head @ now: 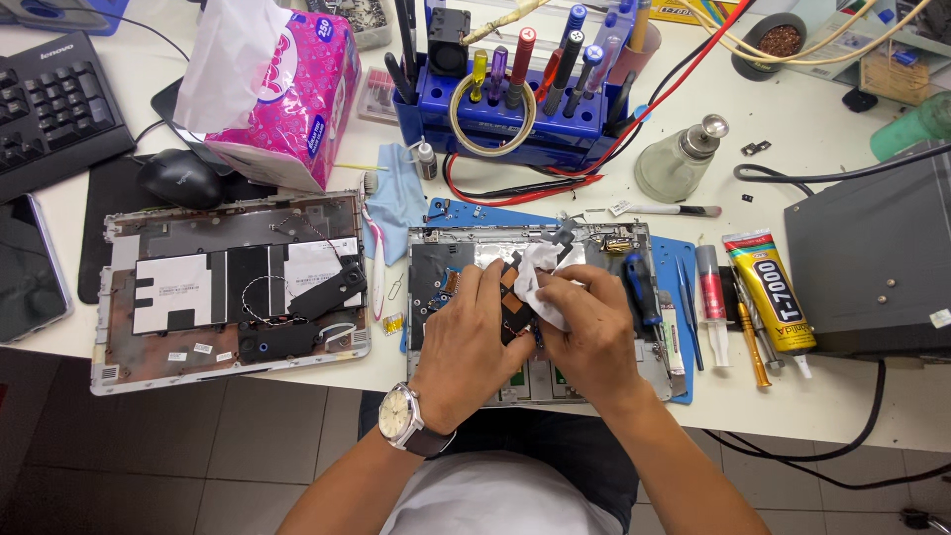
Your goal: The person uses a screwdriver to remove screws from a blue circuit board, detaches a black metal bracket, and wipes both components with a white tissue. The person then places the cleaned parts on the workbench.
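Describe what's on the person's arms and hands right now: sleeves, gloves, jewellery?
Both forearms are bare: no sleeves reach them and there are no gloves. The left hand has a wristwatch at the wrist, with a round pale dial, silver-coloured case and dark strap. The right hand and its wrist carry nothing; no rings show.

A crumpled white tissue (543, 282) is pressed against a flat black part (517, 297) inside an opened silver laptop chassis (436, 260). The chassis lies face-up on a blue mat (684, 307) near the tabletop's front edge, its dark boards and flex cables exposed.
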